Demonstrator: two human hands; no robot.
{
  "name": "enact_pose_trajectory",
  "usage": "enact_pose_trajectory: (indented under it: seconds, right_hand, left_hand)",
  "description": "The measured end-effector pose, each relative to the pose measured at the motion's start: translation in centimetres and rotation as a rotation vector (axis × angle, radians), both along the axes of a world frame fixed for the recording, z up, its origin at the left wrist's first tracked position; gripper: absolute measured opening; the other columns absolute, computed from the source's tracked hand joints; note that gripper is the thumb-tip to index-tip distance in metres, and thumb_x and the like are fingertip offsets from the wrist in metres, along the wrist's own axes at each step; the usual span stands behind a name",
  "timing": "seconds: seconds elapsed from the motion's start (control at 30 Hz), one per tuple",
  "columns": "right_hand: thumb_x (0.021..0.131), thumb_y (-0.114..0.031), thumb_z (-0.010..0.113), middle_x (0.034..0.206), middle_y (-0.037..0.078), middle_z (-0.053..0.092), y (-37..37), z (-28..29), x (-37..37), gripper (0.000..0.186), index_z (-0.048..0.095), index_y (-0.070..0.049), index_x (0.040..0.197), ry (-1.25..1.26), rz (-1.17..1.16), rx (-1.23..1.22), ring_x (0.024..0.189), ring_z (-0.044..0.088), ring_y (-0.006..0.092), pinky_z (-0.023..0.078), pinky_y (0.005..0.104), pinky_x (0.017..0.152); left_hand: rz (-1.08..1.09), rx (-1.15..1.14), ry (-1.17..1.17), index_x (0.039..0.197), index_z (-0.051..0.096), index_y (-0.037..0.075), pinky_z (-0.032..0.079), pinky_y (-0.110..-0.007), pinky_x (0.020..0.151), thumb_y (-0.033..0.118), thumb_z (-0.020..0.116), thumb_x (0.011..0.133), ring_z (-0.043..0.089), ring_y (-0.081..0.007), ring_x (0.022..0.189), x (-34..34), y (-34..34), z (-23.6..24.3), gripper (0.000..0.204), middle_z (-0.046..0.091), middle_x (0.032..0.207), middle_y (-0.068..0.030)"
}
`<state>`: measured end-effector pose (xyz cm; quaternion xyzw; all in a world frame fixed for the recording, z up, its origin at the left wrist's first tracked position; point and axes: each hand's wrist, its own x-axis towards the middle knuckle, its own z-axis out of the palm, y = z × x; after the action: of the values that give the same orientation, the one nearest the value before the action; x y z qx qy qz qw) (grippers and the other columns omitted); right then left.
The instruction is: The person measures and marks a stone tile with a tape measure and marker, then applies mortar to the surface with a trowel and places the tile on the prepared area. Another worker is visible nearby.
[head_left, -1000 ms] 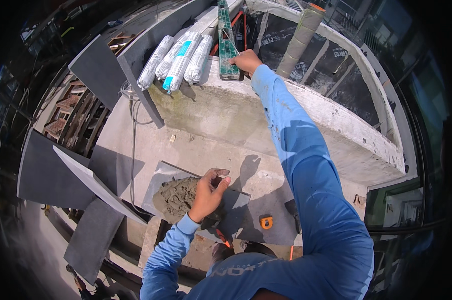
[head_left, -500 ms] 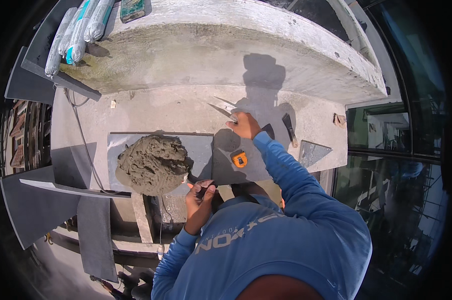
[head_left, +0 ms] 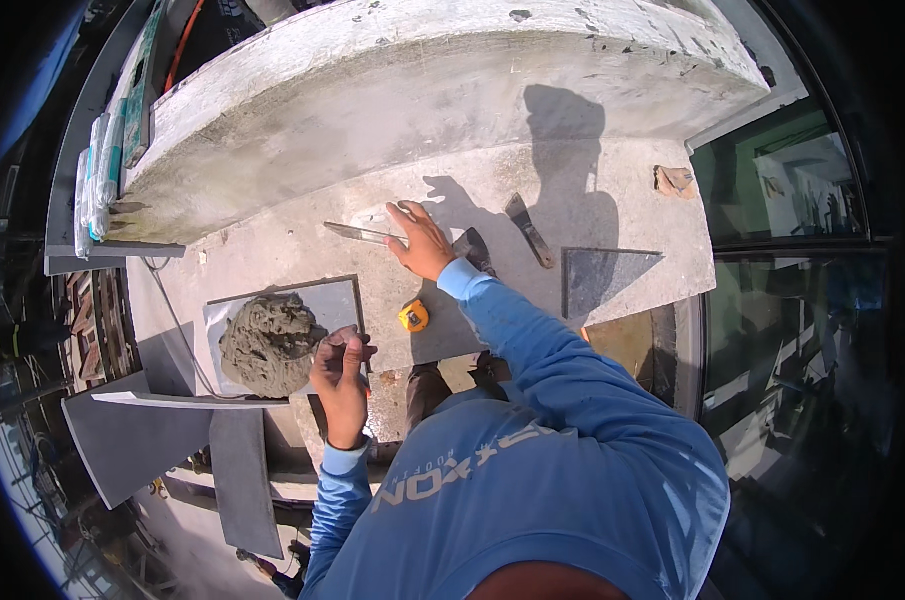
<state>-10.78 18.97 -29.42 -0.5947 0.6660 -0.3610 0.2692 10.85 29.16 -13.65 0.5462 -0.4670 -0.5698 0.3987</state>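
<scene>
Blade [head_left: 362, 233], thin and pointed, is the piece in play: I see it reaching leftward from the thumb side of the right hand [head_left: 427, 245], over the concrete counter [head_left: 282, 250]. Step in hand, my read: handling that blade, either getting hold of it or letting it go; one view won't settle which. Right hand is palm down, fingers partly spread, near end of the blade by the thumb; handle hidden, so can't tell from here if it's gripped. A lift from this pose would call for fingers closing around that hidden end; a release, just opening clear of it. Left hand [head_left: 342, 390] is half curled, thumb bent in to smudged fingers; nothing visible in it, though I can't rule out a small pinch. Positions: blade sits beyond the left hand and slightly right of it, well apart; the right hand is right at its near end. Mortar heap [head_left: 269, 345] is on the grey slab [head_left: 340, 300], just left of the left hand; they overlap in my view, contact unclear. Yellow tape measure [head_left: 413, 316] lies between the hands, nearer me than the right hand. Dark object [head_left: 477, 252] just beside the right wrist, kind unclear; flat-bladed tool [head_left: 529, 232] and triangular grey piece [head_left: 604, 280] farther right.
</scene>
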Motion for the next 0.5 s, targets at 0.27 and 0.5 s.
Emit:
enact_pose_trajectory:
  seconds: [0.27, 0.5]
  right_hand:
    - [0.089, -0.014, 0.066, 0.131, 0.025, 0.050, 19.9, -2.6, -5.2, 0.051, 0.053, 0.002, 0.135, 0.041, 0.233, -0.040, 0.120, 0.053, 0.0406, 0.046, 0.0443, 0.101]
    - [0.089, -0.015, 0.067, 0.120, 0.023, 0.057, 18.2, -1.8, -9.9, 0.048, 0.057, 0.007, 0.131, 0.188, 0.411, 0.003, 0.105, 0.061, 0.0370, 0.052, 0.0415, 0.087]
  left_hand:
    - [-0.070, 0.116, 0.028, 0.117, 0.062, -0.005, 0.052, -0.027, 0.077, 0.011, 0.064, 0.098, 0.061, -0.0112, 0.087, -5.5, 6.8, -2.3, 0.025, 0.067, 0.097, -0.0068]
    - [0.043, -0.283, 0.000, 0.108, 0.064, -0.004, 0.052, -0.033, 0.075, 0.016, 0.066, 0.097, 0.066, -0.0163, 0.082, -7.9, 8.2, -0.1, 0.024, 0.071, 0.089, -0.0142]
